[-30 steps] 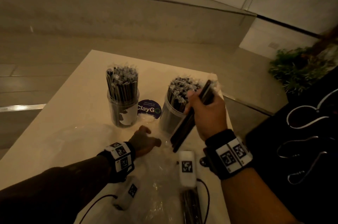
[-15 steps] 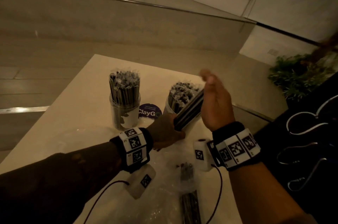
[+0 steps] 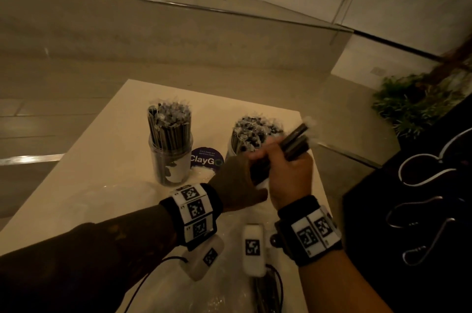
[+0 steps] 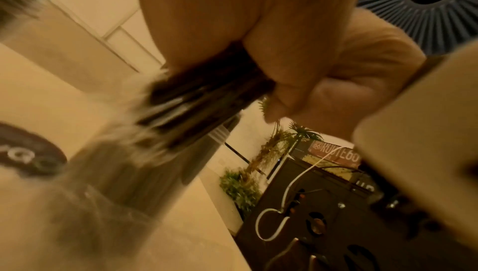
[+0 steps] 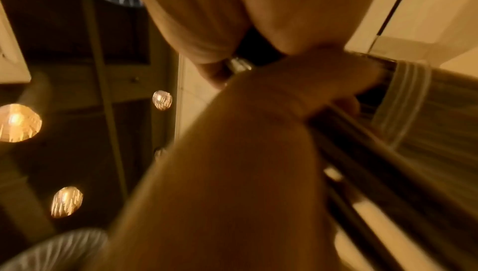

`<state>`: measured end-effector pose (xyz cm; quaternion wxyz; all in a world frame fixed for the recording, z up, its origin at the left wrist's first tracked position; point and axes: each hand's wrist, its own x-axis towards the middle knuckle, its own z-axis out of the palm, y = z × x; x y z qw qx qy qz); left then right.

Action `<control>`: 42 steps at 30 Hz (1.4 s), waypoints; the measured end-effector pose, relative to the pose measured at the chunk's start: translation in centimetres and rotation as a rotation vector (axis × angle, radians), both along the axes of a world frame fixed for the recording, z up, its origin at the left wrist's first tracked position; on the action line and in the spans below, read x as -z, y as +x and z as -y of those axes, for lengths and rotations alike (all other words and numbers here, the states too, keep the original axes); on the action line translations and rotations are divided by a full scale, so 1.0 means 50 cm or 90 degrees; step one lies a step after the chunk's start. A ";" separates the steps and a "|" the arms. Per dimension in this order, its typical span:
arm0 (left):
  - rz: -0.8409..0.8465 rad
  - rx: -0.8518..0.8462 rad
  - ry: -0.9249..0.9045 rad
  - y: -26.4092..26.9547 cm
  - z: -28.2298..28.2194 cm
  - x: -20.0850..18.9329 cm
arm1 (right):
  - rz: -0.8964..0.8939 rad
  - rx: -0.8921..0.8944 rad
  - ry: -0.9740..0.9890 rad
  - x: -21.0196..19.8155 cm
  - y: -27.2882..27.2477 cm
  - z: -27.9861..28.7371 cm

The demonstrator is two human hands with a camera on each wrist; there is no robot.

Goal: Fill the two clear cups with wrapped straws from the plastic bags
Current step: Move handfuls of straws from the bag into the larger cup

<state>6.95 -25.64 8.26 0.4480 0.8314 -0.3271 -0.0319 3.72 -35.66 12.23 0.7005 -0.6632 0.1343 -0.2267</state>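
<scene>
Two clear cups stand on the white table (image 3: 107, 172), both packed with dark wrapped straws: the left cup (image 3: 170, 162) and the right cup (image 3: 251, 134), which my hands partly hide. A bundle of dark wrapped straws (image 3: 297, 140) slants in the air just in front of the right cup. My right hand (image 3: 281, 159) grips its middle, and my left hand (image 3: 245, 177) grips its lower end. In the left wrist view, fingers (image 4: 292, 75) curl round the bundle (image 4: 207, 95). The right wrist view shows the bundle (image 5: 375, 152) beside the cup's rim (image 5: 408, 101).
A crumpled clear plastic bag (image 3: 224, 284) lies on the table near me, with more dark straws (image 3: 265, 294) in it. A round purple ClayGo sticker (image 3: 204, 159) sits between the cups. A potted plant (image 3: 413, 105) and a dark panel (image 3: 421, 205) stand off the table's right edge.
My left hand rose from the bag and took the bundle's lower end. The right hand shifted its grip, and the bundle now slants lower in front of the right cup.
</scene>
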 end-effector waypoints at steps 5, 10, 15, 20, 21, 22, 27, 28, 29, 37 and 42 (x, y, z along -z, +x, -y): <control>0.207 -0.073 0.240 0.023 -0.044 0.032 | 0.089 0.087 0.049 -0.047 0.054 0.057; 0.142 -0.051 0.190 0.048 -0.026 0.049 | 0.054 0.091 0.039 -0.052 0.105 0.047; 0.040 -0.079 0.057 0.065 -0.028 0.027 | 0.053 0.119 0.056 -0.080 0.140 0.052; 0.034 -0.098 0.073 0.084 -0.013 0.037 | 0.013 0.121 -0.051 -0.069 0.164 0.036; 0.054 -0.103 0.079 0.087 -0.011 0.042 | -0.004 0.117 -0.082 -0.054 0.161 0.024; 0.073 -0.102 0.083 0.091 -0.011 0.047 | -0.023 0.114 -0.108 -0.037 0.157 0.014; 0.109 -0.055 0.094 0.103 -0.029 0.047 | -0.058 0.134 -0.067 -0.010 0.151 0.002; 0.108 -0.048 0.089 0.107 -0.033 0.044 | -0.049 0.144 -0.059 -0.018 0.156 0.009; 0.103 -0.043 0.085 0.110 -0.037 0.043 | -0.038 0.160 -0.054 -0.028 0.161 0.018; 0.117 -0.047 0.076 0.118 -0.023 0.042 | 0.035 0.192 -0.052 -0.061 0.176 0.024; 0.176 -0.038 0.097 0.122 -0.010 0.043 | 0.011 0.144 -0.111 -0.024 0.165 -0.003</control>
